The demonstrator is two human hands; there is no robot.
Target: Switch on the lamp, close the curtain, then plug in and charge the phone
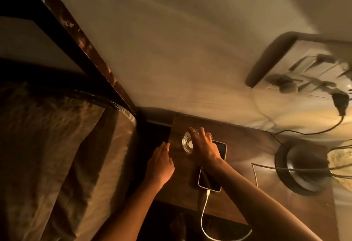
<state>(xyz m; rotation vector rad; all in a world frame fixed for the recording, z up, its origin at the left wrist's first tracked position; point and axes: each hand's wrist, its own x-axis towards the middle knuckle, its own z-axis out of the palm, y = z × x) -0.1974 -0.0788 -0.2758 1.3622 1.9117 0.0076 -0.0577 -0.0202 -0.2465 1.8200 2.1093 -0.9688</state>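
Note:
A phone with a pale case lies screen up on the dark wooden bedside table. A white charging cable is plugged into its near end and trails off the table's front edge. My right hand reaches over the phone's far end and its fingers curl round the rim of a clear glass. My left hand rests with relaxed fingers on the table's left edge, holding nothing. The lamp's black round base stands at the right, and warm light falls on the table.
A bed with a tan pillow and a dark wooden headboard lies to the left. On the wall at upper right a socket panel holds plugs, with a black cord running down to the table.

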